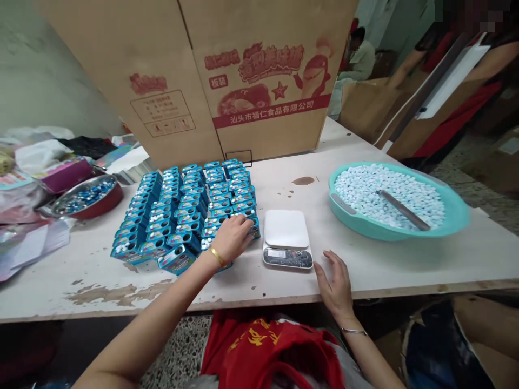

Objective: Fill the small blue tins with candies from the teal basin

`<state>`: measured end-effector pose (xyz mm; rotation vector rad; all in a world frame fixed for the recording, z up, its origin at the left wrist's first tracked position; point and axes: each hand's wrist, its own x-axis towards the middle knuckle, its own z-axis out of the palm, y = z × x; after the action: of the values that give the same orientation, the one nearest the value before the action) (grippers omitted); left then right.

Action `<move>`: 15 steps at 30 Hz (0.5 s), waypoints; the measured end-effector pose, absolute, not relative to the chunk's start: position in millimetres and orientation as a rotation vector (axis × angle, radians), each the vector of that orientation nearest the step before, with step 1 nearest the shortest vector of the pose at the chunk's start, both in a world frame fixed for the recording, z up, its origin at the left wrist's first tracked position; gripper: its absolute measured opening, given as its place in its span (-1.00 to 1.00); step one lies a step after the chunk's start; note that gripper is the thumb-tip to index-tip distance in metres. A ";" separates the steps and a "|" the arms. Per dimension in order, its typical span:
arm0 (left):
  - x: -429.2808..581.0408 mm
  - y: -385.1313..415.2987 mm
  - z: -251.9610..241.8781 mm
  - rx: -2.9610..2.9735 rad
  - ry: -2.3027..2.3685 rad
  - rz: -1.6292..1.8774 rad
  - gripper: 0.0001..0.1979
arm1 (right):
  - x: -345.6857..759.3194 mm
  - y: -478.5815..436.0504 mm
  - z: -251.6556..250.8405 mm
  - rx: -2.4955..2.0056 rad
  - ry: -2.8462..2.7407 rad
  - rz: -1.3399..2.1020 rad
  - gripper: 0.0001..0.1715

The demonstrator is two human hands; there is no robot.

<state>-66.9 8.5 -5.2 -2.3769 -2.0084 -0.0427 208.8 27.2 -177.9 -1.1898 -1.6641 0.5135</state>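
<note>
Over the front right of several rows of small blue tins (pixel 192 208) lies my left hand (pixel 232 237), its fingers bent and close together. What they hold, if anything, is hidden beneath them. Many tins have an open hole in the top, and some show white candies heaped at the opening. My right hand (pixel 335 283) rests at the table edge with thumb and fingers apart, holding nothing, just right of a white digital scale (pixel 286 229). Nothing sits on the scale's plate. Farther right, a turquoise basin (pixel 357 222) is filled with white candies (pixel 365 189), and a grey bar-like scoop (pixel 403 209) lies on them.
A large printed cardboard box (pixel 259 129) stands behind the tins. At left are a metal bowl (pixel 109 208) of blue wrapped pieces and plastic bags (pixel 24 197). A co-worker's arm (pixel 405 70) reaches to a carton at the back right; another person (pixel 360 56) sits beyond.
</note>
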 end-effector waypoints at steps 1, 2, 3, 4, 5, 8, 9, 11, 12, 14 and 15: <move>-66.0 18.8 -6.5 -2.358 -1.990 0.048 -0.79 | 208.9 27.1 -177.7 -1.190 -1.669 0.494 -0.51; -65.2 27.3 -8.3 -2.342 -1.975 0.123 -0.80 | 209.1 27.2 -177.2 -1.186 -1.679 0.468 -0.52; -64.7 34.1 -10.4 -2.325 -1.962 0.182 -0.82 | 209.1 27.7 -176.3 -1.175 -1.690 0.442 -0.53; -64.7 39.5 -12.5 -2.311 -1.950 0.224 -0.83 | 209.0 28.7 -175.1 -1.159 -1.697 0.421 -0.54; -65.1 43.8 -14.5 -2.298 -1.938 0.247 -0.84 | 208.7 30.0 -173.9 -1.147 -1.698 0.407 -0.55; -67.8 51.9 -18.1 -2.281 -1.903 0.254 -0.84 | 206.8 35.0 -170.0 -1.164 -1.671 0.397 -0.56; -68.6 53.9 -18.3 -2.287 -1.876 0.250 -0.83 | 206.0 36.4 -168.5 -1.188 -1.662 0.389 -0.57; -69.5 58.0 -17.7 -2.302 -1.800 0.243 -0.80 | 205.0 39.7 -165.3 -1.236 -1.655 0.355 -0.58; -69.5 60.7 -17.3 -2.299 -1.759 0.245 -0.77 | 205.0 42.0 -163.5 -1.256 -1.659 0.336 -0.59; -69.1 68.1 -17.0 -2.282 -1.688 0.252 -0.66 | 206.9 48.8 -160.6 -1.292 -1.681 0.292 -0.60; -69.0 72.6 -17.5 -2.261 -1.669 0.246 -0.59 | 208.9 53.0 -159.5 -1.310 -1.694 0.271 -0.60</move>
<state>-69.0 72.6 -17.5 -2.2607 -1.6689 0.2460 208.9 53.0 -159.5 -1.3097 -1.6936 0.2709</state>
